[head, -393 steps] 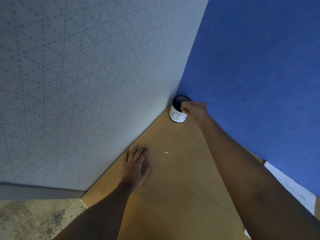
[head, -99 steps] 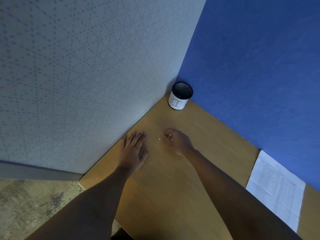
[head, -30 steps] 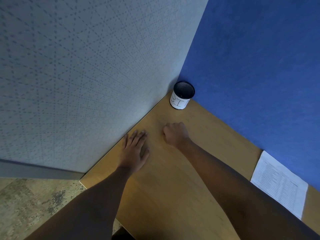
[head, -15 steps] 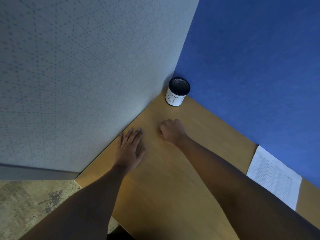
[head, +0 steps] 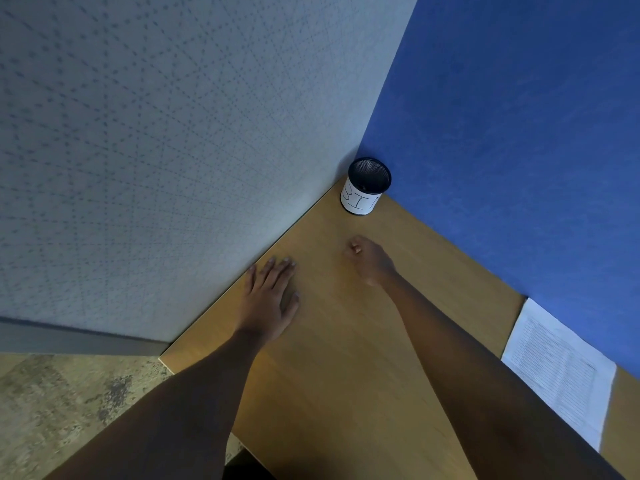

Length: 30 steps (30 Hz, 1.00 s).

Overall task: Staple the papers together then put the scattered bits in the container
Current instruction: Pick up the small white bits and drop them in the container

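A black mesh container point(head: 365, 187) with a white label stands in the far corner of the wooden table point(head: 346, 375). My right hand point(head: 370, 261) hovers a short way in front of it, fingers curled and pinched, with a pale speck showing at the fingertips that looks like a small white bit. My left hand point(head: 272, 299) lies flat on the table with its fingers apart, near the grey wall. A printed stack of papers point(head: 561, 368) rests at the right against the blue wall. I see no loose bits on the table.
A grey dotted partition point(head: 173, 150) bounds the table on the left and a blue partition point(head: 519, 133) on the right. The table's near-left corner point(head: 162, 358) drops off to a speckled floor point(head: 52, 410).
The white bit seen beside my right hand a few seconds ago is gone from the table. My right hand stays closed and has edged toward the container. My left hand has not moved.
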Tool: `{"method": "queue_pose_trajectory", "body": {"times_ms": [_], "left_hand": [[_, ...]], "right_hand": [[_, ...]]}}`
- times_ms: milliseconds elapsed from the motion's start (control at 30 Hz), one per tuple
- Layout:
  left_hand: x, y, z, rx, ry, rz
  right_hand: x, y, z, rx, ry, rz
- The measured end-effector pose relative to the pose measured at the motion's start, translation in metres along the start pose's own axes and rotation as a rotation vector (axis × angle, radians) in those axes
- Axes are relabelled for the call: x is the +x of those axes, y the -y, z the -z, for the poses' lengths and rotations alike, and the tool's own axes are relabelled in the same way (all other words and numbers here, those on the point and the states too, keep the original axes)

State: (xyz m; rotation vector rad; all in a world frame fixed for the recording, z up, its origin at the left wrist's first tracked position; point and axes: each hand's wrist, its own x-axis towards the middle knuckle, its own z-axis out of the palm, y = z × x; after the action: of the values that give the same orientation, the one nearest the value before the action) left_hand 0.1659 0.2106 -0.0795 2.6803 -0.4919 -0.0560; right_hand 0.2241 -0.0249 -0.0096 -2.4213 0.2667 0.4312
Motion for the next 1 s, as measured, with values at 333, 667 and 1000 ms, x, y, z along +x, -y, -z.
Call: {"method": "queue_pose_trajectory", "body": {"times_ms": [333, 667, 1000], "left_hand": [[-0.001, -0.001, 0.000, 0.009, -0.007, -0.002], [-0.001, -0.001, 0.000, -0.006, -0.003, -0.006], [0.000, -0.001, 0.001, 0.005, 0.011, 0.001]], "right_hand": [[0.011, 0.037, 0.058, 0.529, -0.078, -0.106], [0.083, 0.051, 0.120, -0.108, -0.292, -0.046], [0.083, 0.055, 0.121, -0.533, -0.422, -0.040]]}}
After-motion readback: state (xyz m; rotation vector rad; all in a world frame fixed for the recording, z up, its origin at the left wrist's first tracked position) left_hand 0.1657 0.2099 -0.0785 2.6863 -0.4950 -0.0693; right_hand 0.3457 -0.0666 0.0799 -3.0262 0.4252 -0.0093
